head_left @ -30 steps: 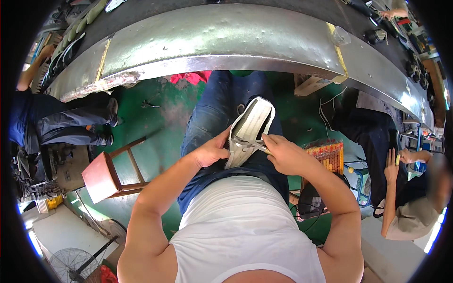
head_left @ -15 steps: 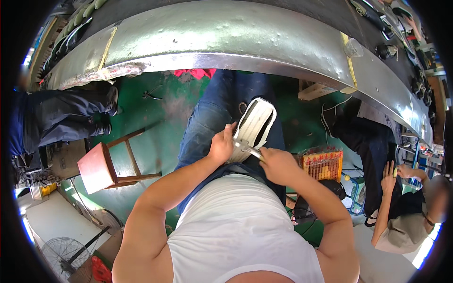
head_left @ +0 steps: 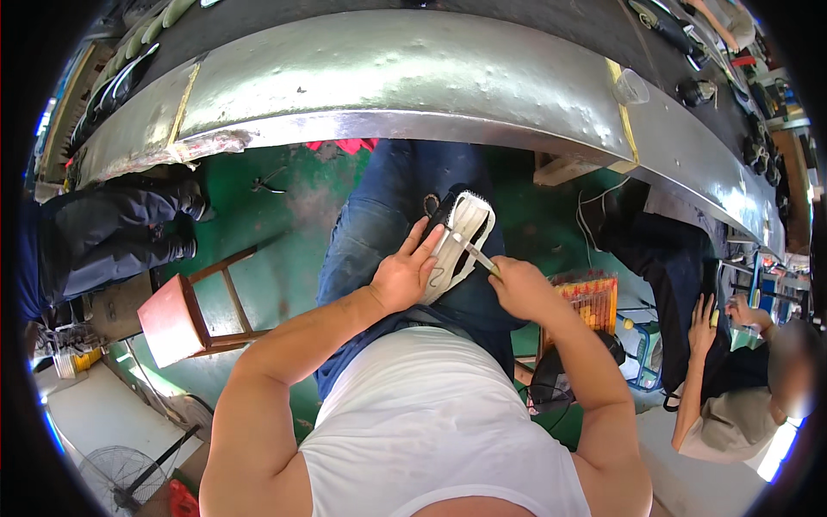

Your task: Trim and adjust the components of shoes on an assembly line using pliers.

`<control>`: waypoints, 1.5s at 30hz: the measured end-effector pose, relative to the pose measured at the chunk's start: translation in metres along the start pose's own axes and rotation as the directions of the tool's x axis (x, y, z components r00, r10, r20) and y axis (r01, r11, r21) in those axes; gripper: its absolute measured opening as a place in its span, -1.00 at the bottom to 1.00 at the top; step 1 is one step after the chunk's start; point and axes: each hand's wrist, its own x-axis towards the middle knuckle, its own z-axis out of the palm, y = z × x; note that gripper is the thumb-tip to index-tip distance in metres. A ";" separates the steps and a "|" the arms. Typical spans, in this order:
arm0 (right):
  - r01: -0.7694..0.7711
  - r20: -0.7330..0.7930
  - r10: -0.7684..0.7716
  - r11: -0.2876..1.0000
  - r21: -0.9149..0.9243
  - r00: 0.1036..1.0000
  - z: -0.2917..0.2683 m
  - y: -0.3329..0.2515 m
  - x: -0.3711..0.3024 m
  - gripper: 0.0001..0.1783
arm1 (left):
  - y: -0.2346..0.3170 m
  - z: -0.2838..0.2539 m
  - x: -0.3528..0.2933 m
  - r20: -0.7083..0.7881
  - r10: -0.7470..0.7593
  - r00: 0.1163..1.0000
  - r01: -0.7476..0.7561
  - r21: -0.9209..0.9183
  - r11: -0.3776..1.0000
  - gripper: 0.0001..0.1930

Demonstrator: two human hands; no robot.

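Note:
A shoe (head_left: 472, 215) lies sole-up across my lap, with an off-white underside, a pale rim and dark material along its left edge. My left hand (head_left: 403, 277) grips it at its left side, the fingers stretched along the edge. In my right hand (head_left: 524, 289) is the handle of a small hammer (head_left: 476, 253). Its metal head rests on or just above the middle of the shoe's underside; I cannot tell whether they touch. A dark curved line shows on the underside close to my left fingertips.
A metal-edged workbench (head_left: 388, 77) spans the space ahead. On the floor are pliers (head_left: 270, 181), with a red-seated stool (head_left: 177, 319) at left. A red-and-yellow slatted seat (head_left: 594, 300) stands at right, near a seated co-worker (head_left: 732, 405). Another person's legs (head_left: 129, 228) extend at left.
The hammer head has moved farther up the shoe's underside. My left fingers have spread out along the shoe's edge, and the shoe has turned slightly. The whole view has shifted a little.

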 end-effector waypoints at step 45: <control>0.032 -0.221 0.298 0.528 0.849 0.929 0.042 0.016 -0.032 -0.67 | 0.087 -0.126 0.066 -0.237 0.184 0.954 -0.283 -0.504 0.816 -0.08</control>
